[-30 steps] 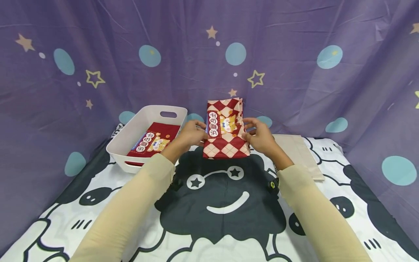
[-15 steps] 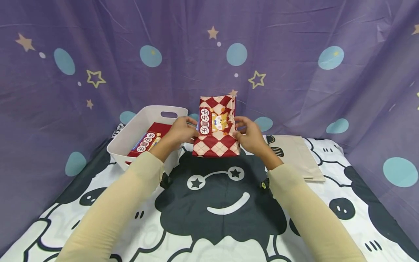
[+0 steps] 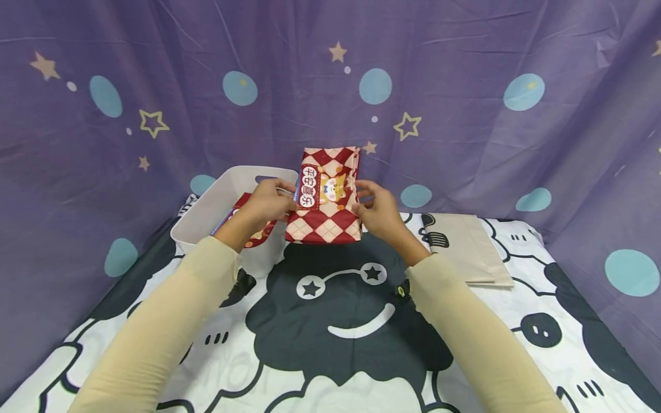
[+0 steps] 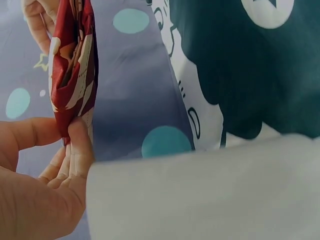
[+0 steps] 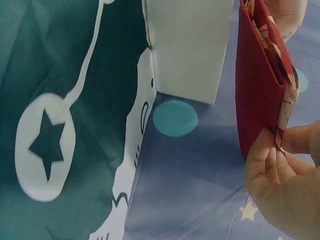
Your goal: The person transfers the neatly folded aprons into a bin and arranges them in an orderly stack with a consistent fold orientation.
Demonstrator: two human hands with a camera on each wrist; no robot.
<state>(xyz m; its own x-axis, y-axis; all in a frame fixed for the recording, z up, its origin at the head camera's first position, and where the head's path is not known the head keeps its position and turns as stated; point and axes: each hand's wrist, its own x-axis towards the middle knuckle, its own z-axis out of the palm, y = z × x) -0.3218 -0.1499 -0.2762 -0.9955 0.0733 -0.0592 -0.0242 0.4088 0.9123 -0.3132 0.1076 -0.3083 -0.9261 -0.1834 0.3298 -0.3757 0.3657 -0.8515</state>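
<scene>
A folded red-and-cream checked cloth [image 3: 325,221], printed with a cartoon animal and white lettering, is held up between both hands beside the white bin [image 3: 192,221]. On its left edge, my left hand [image 3: 265,203] pinches it between thumb and fingers. My right hand [image 3: 381,211] pinches the opposite edge. Several fabric layers show along the side of the cloth [image 4: 72,75] in the left wrist view. Inside the bin lies a red folded cloth [image 3: 262,236] with a similar print, partly hidden by the left hand and forearm.
A folded beige cloth [image 3: 470,246] with a dark print lies at the right on the sheep-patterned cover [image 3: 351,310]. Behind everything hangs a purple curtain [image 3: 310,115]. The bin's wall [image 4: 200,195] fills the lower left wrist view.
Both hands have carried the checked cloth leftward and slightly up, towards the bin. More of the beige cloth at the right is uncovered, and the left forearm now hides more of the bin.
</scene>
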